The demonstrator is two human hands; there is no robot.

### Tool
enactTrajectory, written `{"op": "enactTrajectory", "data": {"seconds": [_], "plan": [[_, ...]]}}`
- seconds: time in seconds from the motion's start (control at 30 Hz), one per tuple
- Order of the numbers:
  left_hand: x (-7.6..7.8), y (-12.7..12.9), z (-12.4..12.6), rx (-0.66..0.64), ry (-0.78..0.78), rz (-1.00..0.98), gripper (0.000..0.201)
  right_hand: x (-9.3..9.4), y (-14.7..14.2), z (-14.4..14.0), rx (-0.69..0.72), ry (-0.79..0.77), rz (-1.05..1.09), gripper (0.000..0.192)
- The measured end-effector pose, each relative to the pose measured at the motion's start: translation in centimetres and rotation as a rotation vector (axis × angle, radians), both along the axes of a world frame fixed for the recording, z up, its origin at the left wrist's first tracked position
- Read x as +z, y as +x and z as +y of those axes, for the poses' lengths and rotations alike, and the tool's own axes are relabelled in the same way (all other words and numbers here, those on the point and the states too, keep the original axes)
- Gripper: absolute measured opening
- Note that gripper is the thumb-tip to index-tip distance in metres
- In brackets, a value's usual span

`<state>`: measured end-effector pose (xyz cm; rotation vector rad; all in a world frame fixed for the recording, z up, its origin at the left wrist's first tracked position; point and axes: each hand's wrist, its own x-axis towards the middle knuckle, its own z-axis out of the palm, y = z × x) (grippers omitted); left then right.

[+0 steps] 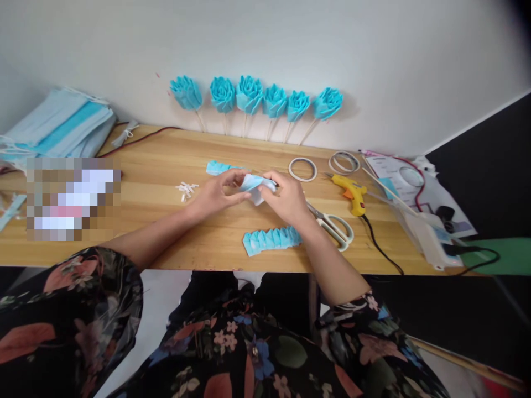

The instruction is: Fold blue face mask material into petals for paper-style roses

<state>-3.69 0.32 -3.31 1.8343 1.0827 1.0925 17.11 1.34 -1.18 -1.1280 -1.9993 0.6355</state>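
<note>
Take the blue-and-white piece (254, 184) as the centre of a clock, with twelve o'clock toward the wall: it is held up a little over the wooden table (224, 243), between the two hands. The left hand (224, 188) has hold of its nine o'clock side, thumb and fingers brought close together in a light pinch. The right hand (285, 196) pinches the three o'clock side, its thumb lying on the near face and the fingers mostly hidden behind. I cannot tell how firmly they press. The piece looks like thin, soft sheet, partly folded, so I judge it is very light and not slippery, but with little stiffness of its own; a fold will probably open again if it is let go. It seems best to take hold at the folded edges, close to the crease, with fingertips only, because a hard pull could tear or stretch it. At about half past five lies a pleated blue strip (267, 240), partly covered by the right forearm, and at ten o'clock another blue strip (219, 167). Small white bits (187, 189) are at nine, scissors (320, 216) at four, a yellow glue gun (352, 194) at three, and blue flowers (250, 95) stand at twelve.
</note>
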Motion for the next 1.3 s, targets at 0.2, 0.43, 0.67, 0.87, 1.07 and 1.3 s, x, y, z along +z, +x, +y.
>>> {"op": "enactTrajectory", "data": {"seconds": [0.2,0.43,0.67,0.87,1.07,1.3], "plan": [[0.4,0.2,-0.5,0.046,0.023,0.108,0.011,-0.1,-0.1,-0.3,0.079,0.095,-0.145,0.012],[0.2,0.3,-0.4,0.090,-0.018,0.212,0.017,-0.4,0.5,0.3,0.094,-0.033,-0.174,0.030],[0.5,0.5,-0.5,0.078,-0.015,0.224,0.028,-0.5,1.1,0.4,0.109,-0.091,-0.112,0.035],[0.5,0.4,-0.4,0.072,0.007,0.221,0.026,0.1,0.9,0.2,0.101,-0.104,-0.116,0.029],[0.3,0.5,-0.3,0.076,0.008,0.201,0.017,-0.1,0.1,-0.1,0.081,-0.095,-0.097,0.015],[0.7,0.3,-0.3,0.081,-0.108,-0.006,0.022,-0.6,0.0,0.0,0.065,-0.223,0.075,0.009]]}}
